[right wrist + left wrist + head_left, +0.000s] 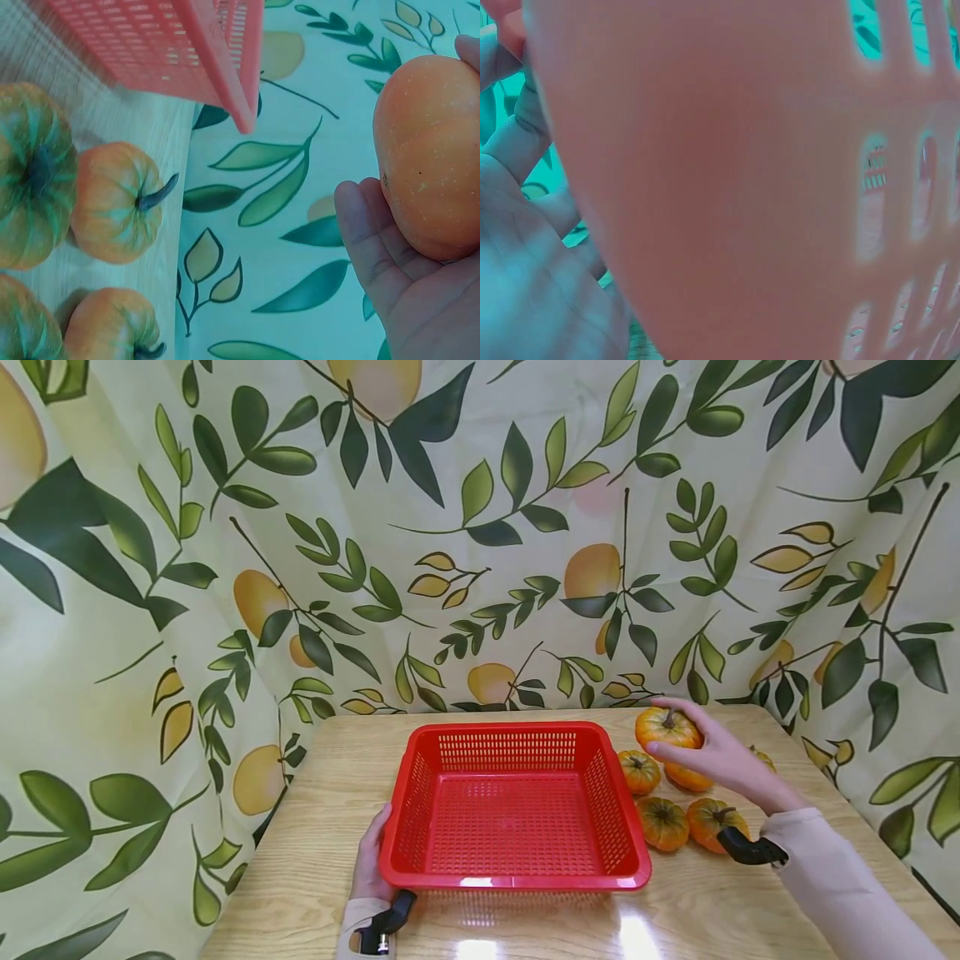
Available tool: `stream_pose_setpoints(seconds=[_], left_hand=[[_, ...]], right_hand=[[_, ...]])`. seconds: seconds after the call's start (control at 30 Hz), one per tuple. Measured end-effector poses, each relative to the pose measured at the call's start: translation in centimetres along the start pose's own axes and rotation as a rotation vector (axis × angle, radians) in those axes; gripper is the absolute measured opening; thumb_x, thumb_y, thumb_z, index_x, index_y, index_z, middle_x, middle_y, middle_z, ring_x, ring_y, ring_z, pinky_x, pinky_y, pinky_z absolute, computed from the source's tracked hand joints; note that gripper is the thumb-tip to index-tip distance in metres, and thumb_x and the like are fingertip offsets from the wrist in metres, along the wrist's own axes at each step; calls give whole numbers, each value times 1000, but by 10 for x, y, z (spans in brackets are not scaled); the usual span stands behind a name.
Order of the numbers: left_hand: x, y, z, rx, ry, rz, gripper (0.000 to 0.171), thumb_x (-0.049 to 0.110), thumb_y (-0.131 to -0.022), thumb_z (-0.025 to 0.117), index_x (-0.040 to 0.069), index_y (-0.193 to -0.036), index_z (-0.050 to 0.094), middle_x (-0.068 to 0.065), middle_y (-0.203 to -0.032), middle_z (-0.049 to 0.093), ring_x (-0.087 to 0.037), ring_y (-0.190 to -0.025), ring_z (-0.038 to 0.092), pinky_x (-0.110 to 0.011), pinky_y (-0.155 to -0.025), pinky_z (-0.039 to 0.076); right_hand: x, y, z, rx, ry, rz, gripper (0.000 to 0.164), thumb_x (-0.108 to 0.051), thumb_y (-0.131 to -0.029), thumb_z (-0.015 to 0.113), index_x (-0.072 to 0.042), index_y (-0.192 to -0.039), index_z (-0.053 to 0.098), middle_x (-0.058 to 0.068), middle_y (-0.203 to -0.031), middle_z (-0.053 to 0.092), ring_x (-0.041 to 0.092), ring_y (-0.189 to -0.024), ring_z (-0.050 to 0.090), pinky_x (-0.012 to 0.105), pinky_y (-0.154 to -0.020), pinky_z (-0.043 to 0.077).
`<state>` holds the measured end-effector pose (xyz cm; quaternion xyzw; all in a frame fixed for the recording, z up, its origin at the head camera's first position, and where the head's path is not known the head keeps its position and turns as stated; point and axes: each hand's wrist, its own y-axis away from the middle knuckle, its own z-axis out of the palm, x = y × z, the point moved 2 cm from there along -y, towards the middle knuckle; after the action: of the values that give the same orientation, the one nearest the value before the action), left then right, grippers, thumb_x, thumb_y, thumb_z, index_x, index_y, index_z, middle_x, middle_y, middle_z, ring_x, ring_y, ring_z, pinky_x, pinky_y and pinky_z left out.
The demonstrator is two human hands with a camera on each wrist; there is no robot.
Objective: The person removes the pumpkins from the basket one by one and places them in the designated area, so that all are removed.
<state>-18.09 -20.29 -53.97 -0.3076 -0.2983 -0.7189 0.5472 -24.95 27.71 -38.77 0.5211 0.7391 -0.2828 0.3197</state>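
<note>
A red plastic basket with slotted walls stands on the table, its inside bare. At its left wall, my left hand holds the side; in the left wrist view the fingers pass partly behind the basket wall, which hides their tips. To the right of the basket, my right hand holds a small orange pumpkin between thumb and fingers, raised above the others. The right wrist view shows this pumpkin against the palm, clear of the table.
Several more small pumpkins lie right of the basket, among them a greenish one, an orange one and one close to the basket wall. A leaf-patterned cloth hangs behind and beside the wooden table.
</note>
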Motion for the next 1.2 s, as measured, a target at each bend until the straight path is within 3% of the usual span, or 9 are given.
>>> stream_pose_setpoints(seconds=[0.23, 0.47, 0.6, 0.77, 0.9, 1.07, 1.2], left_hand=[[-1, 0, 0, 14, 6, 2, 40, 48, -106, 40, 26, -136, 55, 7, -128, 69, -12, -116, 65, -32, -102, 53], [0, 0, 1, -31, 9, -6, 39, 48, -107, 37, 26, -131, 59, 8, -122, 71, -11, -112, 67, -31, -99, 54], [1, 1, 1, -39, 9, -25, 43, 49, -107, 37, 25, -135, 56, 6, -125, 70, -12, -114, 66, -32, -102, 53], [1, 1, 2, -37, 16, -47, 45, 51, -106, 37, 25, -139, 54, 6, -126, 70, -12, -117, 66, -33, -104, 51], [1, 1, 2, -41, 10, -44, 44, 50, -107, 35, 25, -136, 56, 7, -123, 71, -12, -114, 66, -32, -102, 52], [1, 2, 3, -28, -8, -27, 42, 50, -107, 35, 25, -132, 58, 7, -122, 71, -11, -112, 67, -31, -99, 54], [2, 2, 5, -31, -6, -26, 42, 50, -107, 35, 26, -132, 57, 8, -121, 71, -11, -113, 66, -31, -100, 53]], right_hand=[[11, 13, -11, 66, 37, -6, 70, -30, -97, 69, -19, -155, 31, 18, -132, 52, 6, -98, 58, 23, -78, 53], [27, 27, -19, 86, 18, 62, 73, -31, -98, 68, -17, -157, 27, 19, -126, 49, 11, -85, 55, 29, -62, 50], [37, 34, -27, 109, 39, 77, 75, -33, -98, 67, -20, -159, 25, 20, -135, 45, 4, -91, 56, 26, -69, 54], [46, 45, -38, 144, 78, 119, 75, -38, -98, 66, -27, -160, 24, 20, -145, 39, -7, -97, 50, 19, -73, 50], [55, 54, -44, 159, 89, 151, 75, -39, -99, 65, -33, -160, 23, 22, -144, 42, -11, -95, 47, 17, -71, 46], [69, 62, -48, 201, 109, 147, 74, -36, -98, 66, -30, -160, 25, 20, -141, 42, -14, -93, 44, 14, -69, 44], [81, 69, -49, 228, 93, 126, 73, -31, -98, 67, -28, -159, 27, 9, -136, 43, -19, -95, 43, 7, -70, 42]])
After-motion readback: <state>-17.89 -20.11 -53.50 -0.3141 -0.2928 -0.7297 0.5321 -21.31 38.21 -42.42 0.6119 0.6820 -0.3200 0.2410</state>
